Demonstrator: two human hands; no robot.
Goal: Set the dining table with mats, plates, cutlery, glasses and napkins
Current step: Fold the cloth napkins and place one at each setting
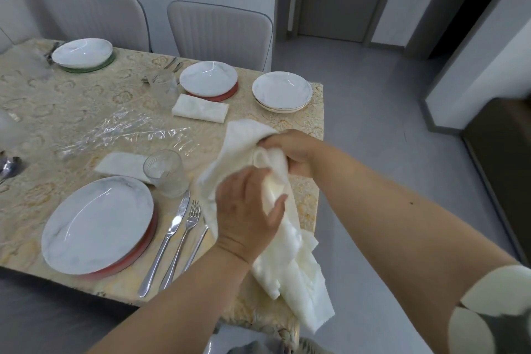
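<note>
Holding the napkin (275, 227) up over the near corner of the table (71, 100), you had both hands on it. Your right hand (290, 149) gripped the top end with curled fingers, and cloth spilled out past them on the far side. Your left hand (247, 207) was lower and nearer to you, with its thumb and fingers loosely wrapped around the middle. From there the napkin hung down long and crumpled toward your body, so its long way ran from your right fingers down past your left. It was not folded yet. I think your left hand, nearer the loose tail, was best placed to smooth it flat for folding.
</note>
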